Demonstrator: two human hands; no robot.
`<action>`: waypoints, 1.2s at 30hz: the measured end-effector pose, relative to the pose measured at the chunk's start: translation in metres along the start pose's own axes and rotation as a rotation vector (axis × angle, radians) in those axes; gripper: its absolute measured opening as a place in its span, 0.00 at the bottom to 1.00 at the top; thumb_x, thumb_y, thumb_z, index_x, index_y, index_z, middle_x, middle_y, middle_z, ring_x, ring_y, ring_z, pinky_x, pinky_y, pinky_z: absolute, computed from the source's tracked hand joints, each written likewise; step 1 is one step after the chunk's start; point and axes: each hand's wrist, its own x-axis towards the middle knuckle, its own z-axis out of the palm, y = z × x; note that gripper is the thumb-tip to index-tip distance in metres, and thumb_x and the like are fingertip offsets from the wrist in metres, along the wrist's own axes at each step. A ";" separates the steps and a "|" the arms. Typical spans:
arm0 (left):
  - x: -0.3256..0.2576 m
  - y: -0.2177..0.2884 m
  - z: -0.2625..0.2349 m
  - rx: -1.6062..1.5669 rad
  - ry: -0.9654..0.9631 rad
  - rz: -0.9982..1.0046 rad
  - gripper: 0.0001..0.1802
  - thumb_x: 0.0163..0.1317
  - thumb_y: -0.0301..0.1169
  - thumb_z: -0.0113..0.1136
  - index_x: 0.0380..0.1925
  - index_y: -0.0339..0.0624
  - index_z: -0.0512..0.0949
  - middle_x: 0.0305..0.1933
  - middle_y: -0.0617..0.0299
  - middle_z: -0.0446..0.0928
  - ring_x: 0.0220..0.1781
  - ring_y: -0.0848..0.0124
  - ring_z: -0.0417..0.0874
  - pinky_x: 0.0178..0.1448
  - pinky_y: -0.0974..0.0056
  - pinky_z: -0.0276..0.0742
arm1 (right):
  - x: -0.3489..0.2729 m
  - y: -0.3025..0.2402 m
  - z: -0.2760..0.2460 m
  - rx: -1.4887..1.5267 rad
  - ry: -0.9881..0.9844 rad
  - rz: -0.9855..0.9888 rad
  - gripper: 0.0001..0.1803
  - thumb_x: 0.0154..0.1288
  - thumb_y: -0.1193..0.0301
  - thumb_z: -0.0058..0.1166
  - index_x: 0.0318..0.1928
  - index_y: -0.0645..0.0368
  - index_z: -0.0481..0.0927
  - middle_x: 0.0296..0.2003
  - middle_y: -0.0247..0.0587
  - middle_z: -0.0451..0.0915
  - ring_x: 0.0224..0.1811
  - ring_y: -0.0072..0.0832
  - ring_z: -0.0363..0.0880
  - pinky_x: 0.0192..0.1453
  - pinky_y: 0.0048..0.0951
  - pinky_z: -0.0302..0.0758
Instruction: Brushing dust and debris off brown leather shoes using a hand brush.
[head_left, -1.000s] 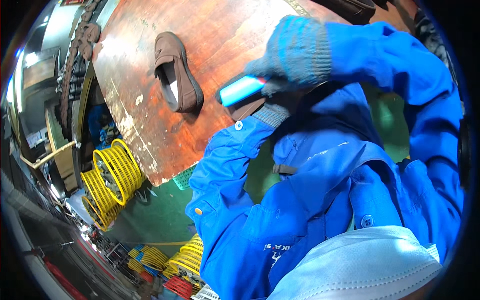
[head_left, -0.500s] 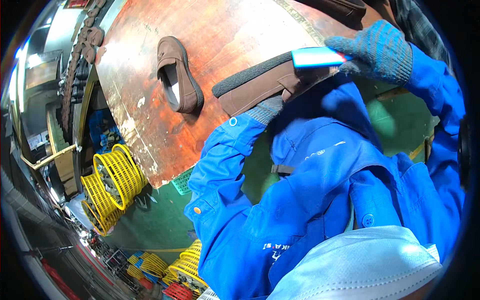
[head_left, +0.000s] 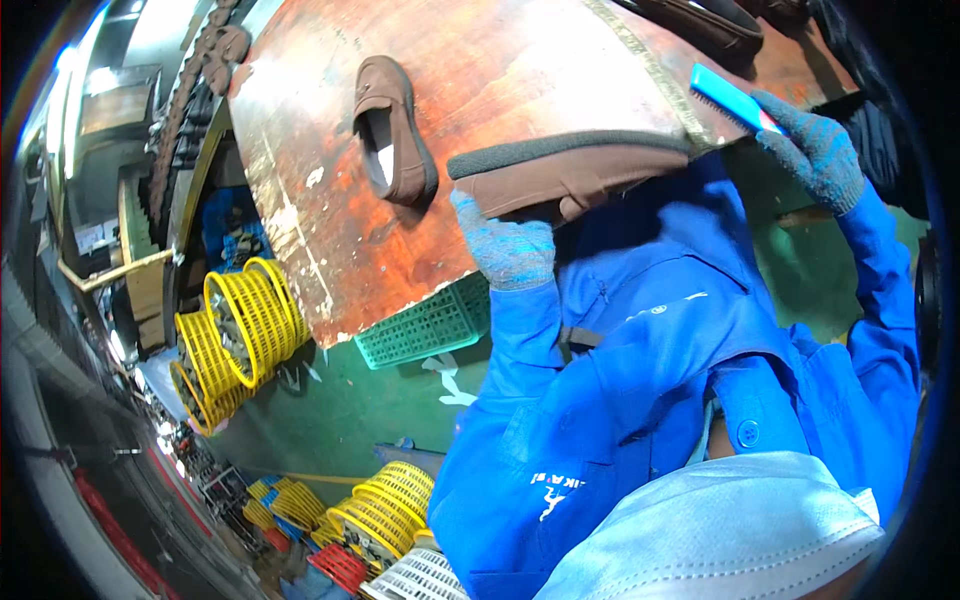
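A brown loafer (head_left: 530, 188) lies on its side along the table's near edge, its dark textured sole facing away from me. My left hand (head_left: 508, 245), in a grey-blue knit glove, grips its left end, with some fingers hidden below the shoe. Off the shoe's right end, my right hand (head_left: 822, 160), gloved the same way, is closed round a blue brush (head_left: 728, 97). The bristles are dark and stand clear of the shoe. A second brown loafer (head_left: 408, 150) rests upright on the table, left of the held one.
The worn reddish wooden table (head_left: 300, 190) has chipped edges. More brown shoes (head_left: 715, 30) sit at its far right. Under the near edge is a green crate (head_left: 420, 330). Yellow baskets (head_left: 255, 320) stand on the floor at left, and a shoe-laden rack (head_left: 185, 110) rises beyond.
My right hand and the brush have moved right, away from the shoe. My left hand has shifted from under the shoe's middle to its left end. The shoe now lies flatter along the table edge.
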 end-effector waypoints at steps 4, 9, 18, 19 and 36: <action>-0.003 0.013 0.005 -0.022 0.216 0.176 0.29 0.71 0.52 0.51 0.65 0.47 0.68 0.64 0.56 0.73 0.63 0.56 0.75 0.67 0.45 0.72 | 0.025 -0.051 0.018 0.282 0.178 -0.267 0.25 0.69 0.60 0.58 0.63 0.55 0.76 0.35 0.51 0.85 0.35 0.36 0.86 0.40 0.34 0.79; -0.010 0.024 0.034 0.045 0.122 0.327 0.26 0.73 0.44 0.50 0.65 0.44 0.68 0.62 0.55 0.74 0.61 0.57 0.76 0.68 0.47 0.72 | 0.058 -0.121 0.037 0.538 0.031 -0.478 0.25 0.68 0.63 0.58 0.61 0.62 0.76 0.39 0.53 0.85 0.39 0.41 0.86 0.45 0.36 0.79; -0.018 0.033 0.081 0.304 -0.160 0.392 0.23 0.72 0.30 0.54 0.66 0.39 0.67 0.59 0.56 0.76 0.58 0.65 0.79 0.60 0.59 0.78 | 0.072 -0.126 0.048 0.668 0.096 -0.532 0.26 0.70 0.58 0.54 0.63 0.59 0.75 0.41 0.55 0.85 0.43 0.44 0.87 0.48 0.38 0.81; -0.019 0.033 0.089 0.421 -0.181 0.430 0.21 0.72 0.30 0.55 0.63 0.39 0.70 0.56 0.57 0.78 0.54 0.69 0.80 0.56 0.63 0.79 | 0.074 -0.125 0.042 0.663 0.111 -0.534 0.26 0.70 0.58 0.54 0.63 0.59 0.75 0.41 0.55 0.85 0.43 0.44 0.87 0.48 0.38 0.81; 0.003 0.051 0.111 0.970 -0.298 0.576 0.21 0.67 0.25 0.58 0.59 0.34 0.72 0.52 0.57 0.80 0.52 0.68 0.81 0.57 0.63 0.75 | 0.128 -0.158 -0.011 1.018 0.251 -0.610 0.20 0.73 0.64 0.53 0.59 0.62 0.78 0.46 0.41 0.84 0.46 0.23 0.80 0.52 0.30 0.78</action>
